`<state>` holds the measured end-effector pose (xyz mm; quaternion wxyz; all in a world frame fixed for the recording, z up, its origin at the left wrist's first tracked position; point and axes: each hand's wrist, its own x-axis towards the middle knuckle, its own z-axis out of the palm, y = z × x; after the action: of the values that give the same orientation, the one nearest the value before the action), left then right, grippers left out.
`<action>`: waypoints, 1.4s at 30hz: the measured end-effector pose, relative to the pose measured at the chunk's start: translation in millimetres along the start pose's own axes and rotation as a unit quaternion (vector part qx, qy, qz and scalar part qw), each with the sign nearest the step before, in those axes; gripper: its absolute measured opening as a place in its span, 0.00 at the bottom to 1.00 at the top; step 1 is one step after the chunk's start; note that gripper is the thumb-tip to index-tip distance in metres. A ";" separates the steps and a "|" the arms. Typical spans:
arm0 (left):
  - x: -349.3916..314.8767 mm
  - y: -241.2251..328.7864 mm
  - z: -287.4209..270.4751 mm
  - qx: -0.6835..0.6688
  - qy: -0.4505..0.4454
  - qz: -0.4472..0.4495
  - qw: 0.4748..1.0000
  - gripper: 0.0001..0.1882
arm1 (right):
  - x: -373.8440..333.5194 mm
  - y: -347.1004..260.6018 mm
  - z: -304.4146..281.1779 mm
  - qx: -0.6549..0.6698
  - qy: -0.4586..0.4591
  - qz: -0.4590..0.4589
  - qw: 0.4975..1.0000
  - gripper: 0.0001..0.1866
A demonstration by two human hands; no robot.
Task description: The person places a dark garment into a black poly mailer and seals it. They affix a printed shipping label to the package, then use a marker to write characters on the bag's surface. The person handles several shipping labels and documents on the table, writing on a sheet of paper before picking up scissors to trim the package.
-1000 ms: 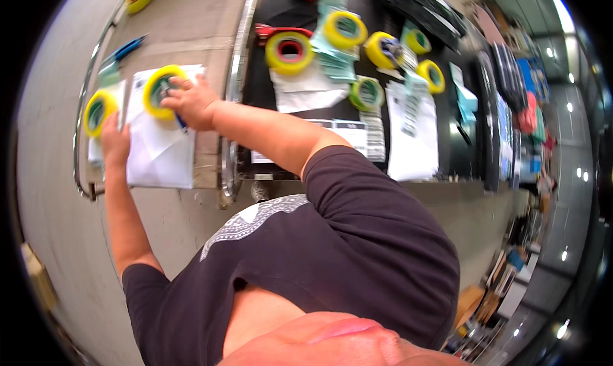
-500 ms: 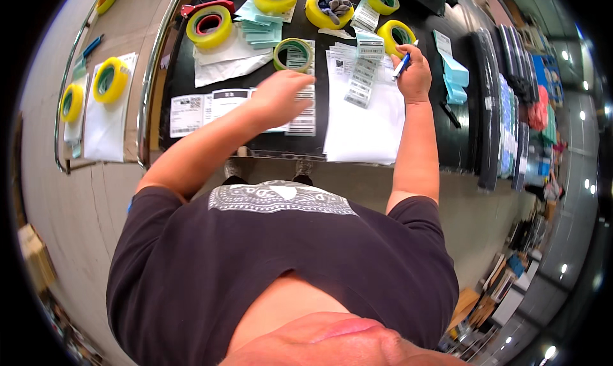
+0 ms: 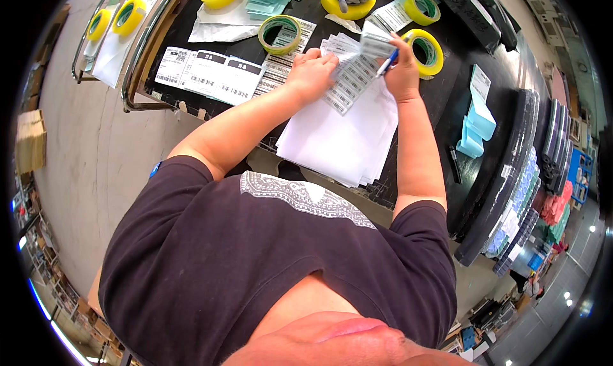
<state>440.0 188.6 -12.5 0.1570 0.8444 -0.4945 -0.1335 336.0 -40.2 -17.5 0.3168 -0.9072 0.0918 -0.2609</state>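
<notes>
White paper stack (image 3: 345,136): plain sheets lying on the black surface (image 3: 447,123), just in front of the person, fanned slightly at the near corner.
Barcode label sheets (image 3: 348,79): spread over the far end of the stack, under both hands.
Left hand (image 3: 311,75): palm down, fingers curled flat on the label sheets, pressing them (nothing gripped).
Right hand (image 3: 402,72): closed around a blue pen (image 3: 387,63) and pinching a small label strip (image 3: 375,44) raised off the sheets.
Yellow tape rolls: one (image 3: 426,50) just behind the right hand, a green-cored one (image 3: 280,34) beyond the left hand.
Shipping labels (image 3: 207,72): a row at the left edge of the surface.
Light blue slips (image 3: 476,120): well to the right.
</notes>
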 end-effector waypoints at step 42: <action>-285.9 -541.5 -429.6 -0.486 0.065 -0.180 0.853 0.43 | 246.6 -386.4 352.3 0.143 -0.213 -0.132 0.957 0.22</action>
<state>897.2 746.5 185.6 0.5522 0.7417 -0.1946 -0.3272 732.6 365.9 91.9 0.4184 -0.8909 -0.1370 -0.1120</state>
